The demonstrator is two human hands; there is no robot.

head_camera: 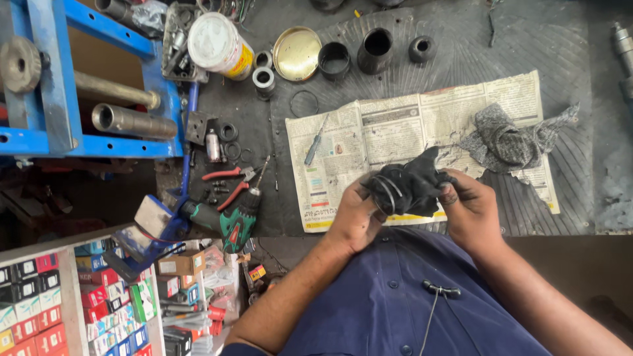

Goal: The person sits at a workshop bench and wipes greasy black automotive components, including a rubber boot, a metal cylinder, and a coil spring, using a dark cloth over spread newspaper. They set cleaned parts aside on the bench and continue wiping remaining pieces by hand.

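Observation:
My left hand (354, 219) and my right hand (469, 207) together hold a round black part wrapped in a black cloth (409, 184). A thin ring shows on the part's left side, by my left fingers. I hold it just above the near edge of a spread newspaper (395, 132) on the dark floor. Both hands are greasy.
A grey rag (508, 138) and a small screwdriver (315, 145) lie on the newspaper. Beyond are black cylinders (376, 49), a brass lid (297, 53) and a white can (217, 43). At left are a blue steel frame (59, 86), red pliers (227, 184), a green drill (231, 221), and shelves of boxes (46, 303).

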